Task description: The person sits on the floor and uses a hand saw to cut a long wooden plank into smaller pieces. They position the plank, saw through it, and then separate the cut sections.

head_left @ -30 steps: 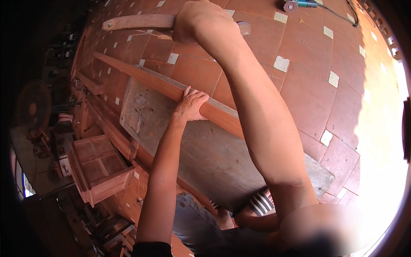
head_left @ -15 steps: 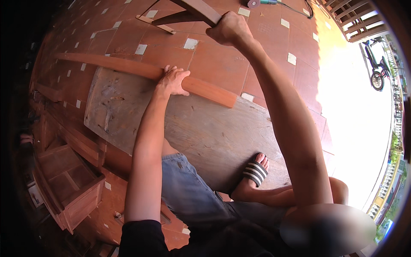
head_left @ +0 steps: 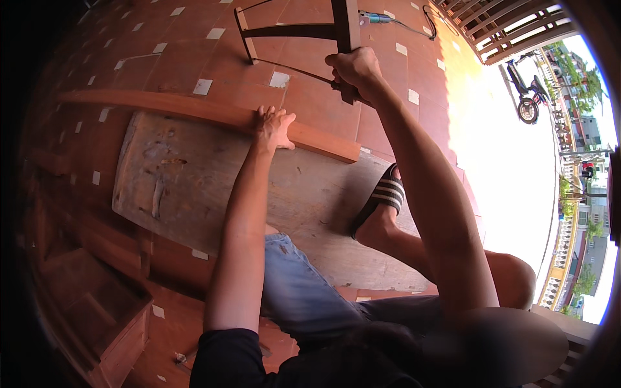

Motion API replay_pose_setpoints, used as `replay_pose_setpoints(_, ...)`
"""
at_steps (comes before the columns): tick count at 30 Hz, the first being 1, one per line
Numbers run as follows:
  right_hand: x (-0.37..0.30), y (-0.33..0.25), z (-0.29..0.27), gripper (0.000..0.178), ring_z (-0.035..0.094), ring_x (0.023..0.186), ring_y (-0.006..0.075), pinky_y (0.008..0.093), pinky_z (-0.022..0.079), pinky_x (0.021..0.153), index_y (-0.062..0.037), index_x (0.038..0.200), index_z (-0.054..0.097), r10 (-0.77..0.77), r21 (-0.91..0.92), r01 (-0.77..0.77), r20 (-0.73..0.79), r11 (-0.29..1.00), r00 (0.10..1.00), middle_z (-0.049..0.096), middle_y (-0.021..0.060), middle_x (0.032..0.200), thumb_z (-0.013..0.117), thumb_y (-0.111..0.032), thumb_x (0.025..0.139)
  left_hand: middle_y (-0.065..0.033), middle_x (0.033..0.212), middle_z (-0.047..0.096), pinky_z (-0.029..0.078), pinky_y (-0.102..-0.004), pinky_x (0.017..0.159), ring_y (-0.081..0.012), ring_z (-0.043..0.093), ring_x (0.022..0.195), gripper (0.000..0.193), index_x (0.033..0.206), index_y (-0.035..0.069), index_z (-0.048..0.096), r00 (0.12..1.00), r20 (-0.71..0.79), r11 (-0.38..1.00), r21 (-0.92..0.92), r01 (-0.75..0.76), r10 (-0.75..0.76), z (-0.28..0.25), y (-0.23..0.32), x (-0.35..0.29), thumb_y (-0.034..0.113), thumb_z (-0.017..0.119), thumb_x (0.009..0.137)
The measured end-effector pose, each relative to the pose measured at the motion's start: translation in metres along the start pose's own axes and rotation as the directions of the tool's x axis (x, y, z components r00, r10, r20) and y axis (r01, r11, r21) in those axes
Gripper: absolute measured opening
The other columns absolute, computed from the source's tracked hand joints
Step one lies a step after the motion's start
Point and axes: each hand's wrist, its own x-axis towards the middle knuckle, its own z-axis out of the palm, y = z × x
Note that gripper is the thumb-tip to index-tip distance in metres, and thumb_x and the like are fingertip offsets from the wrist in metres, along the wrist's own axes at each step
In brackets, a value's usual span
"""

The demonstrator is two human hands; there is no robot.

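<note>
My left hand (head_left: 276, 128) spans a long reddish wooden beam (head_left: 323, 143), thumb on the near side and fingers over the far side. Beneath part of the beam is a worn, weathered wooden board (head_left: 291, 194). My right hand (head_left: 358, 70) is closed around the lower part of one upright of a wooden frame saw (head_left: 291, 30), raised beyond the beam's near right end. The saw's thin blade (head_left: 294, 70) runs from the far upright to just by my right hand. My sandalled foot (head_left: 381, 205) stands on the board near the beam's end.
An angle grinder (head_left: 375, 18) with a cable lies on the tiled floor (head_left: 213, 58) at the far side. Wooden furniture with a drawer-like box (head_left: 97, 310) stands at lower left. A slatted wooden railing (head_left: 498, 26) and a parked motorbike (head_left: 525, 94) are at upper right.
My right hand has brought the saw lower and turned it, so its blade now shows. My foot has moved forward toward the beam's end. My left hand stays on the beam.
</note>
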Motion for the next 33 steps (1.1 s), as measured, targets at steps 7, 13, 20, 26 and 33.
replay_pose_setpoints(7,-0.013,0.0,0.009,0.029,0.058,0.05,0.0167,0.0342,0.05,0.045,0.0003,0.073,0.06,-0.083,0.109,0.071,0.115,0.991,0.99,0.061,0.0092,0.065,0.077,-0.017,0.088,-0.0115,0.14,0.061,0.019,-0.0576,0.121,-0.0345,0.046,0.137,0.088,0.13,0.019,0.062,0.998,-0.066,0.999,-0.035,-0.009,0.006,0.007,-0.003,0.001,0.046,0.094,0.054)
replay_pose_setpoints(13,-0.047,0.039,0.033,0.035,0.052,0.042,0.0141,0.0312,0.039,0.037,-0.0034,0.069,0.057,-0.016,0.165,0.002,0.087,0.986,0.996,0.059,0.0066,0.061,0.075,-0.024,0.091,-0.0068,0.148,0.054,0.017,-0.0657,0.125,-0.0305,0.044,0.141,0.092,0.136,0.018,0.056,0.997,-0.041,0.995,-0.071,-0.07,0.068,0.008,-0.019,-0.006,0.039,0.097,0.056)
replay_pose_setpoints(20,-0.078,0.06,0.043,0.032,0.053,0.044,0.0125,0.0294,0.039,0.04,-0.0049,0.067,0.058,0.075,0.397,-0.095,0.068,0.913,0.995,0.058,0.005,0.059,0.076,-0.017,0.091,-0.0004,0.14,0.057,0.01,-0.066,0.128,-0.023,0.046,0.141,0.09,0.138,0.022,0.054,0.9,-0.435,0.98,-0.179,-0.082,-0.005,-0.005,-0.115,-0.044,0.04,0.097,0.061)
replay_pose_setpoints(26,-0.139,0.1,0.066,0.032,0.056,0.066,0.0188,0.0343,0.048,0.067,-0.0041,0.074,0.055,0.02,0.667,-0.073,0.087,0.742,0.996,0.057,0.0075,0.07,0.072,-0.018,0.097,0.0066,0.124,0.06,0.008,-0.0661,0.128,-0.0201,0.05,0.135,0.075,0.126,0.03,0.061,0.908,-0.419,0.985,-0.146,-0.095,0.026,-0.003,-0.134,-0.049,0.045,0.095,0.061)
replay_pose_setpoints(33,-0.183,0.11,0.083,0.04,0.053,0.065,0.0213,0.0372,0.047,0.067,-0.007,0.071,0.048,0.034,0.746,-0.124,0.134,0.655,0.99,0.053,0.0098,0.067,0.069,-0.023,0.101,0.0039,0.125,0.06,0.01,-0.066,0.126,-0.0243,0.047,0.137,0.075,0.127,0.028,0.061,0.903,-0.43,0.993,-0.112,-0.031,-0.021,0.004,-0.13,-0.049,0.05,0.09,0.062)
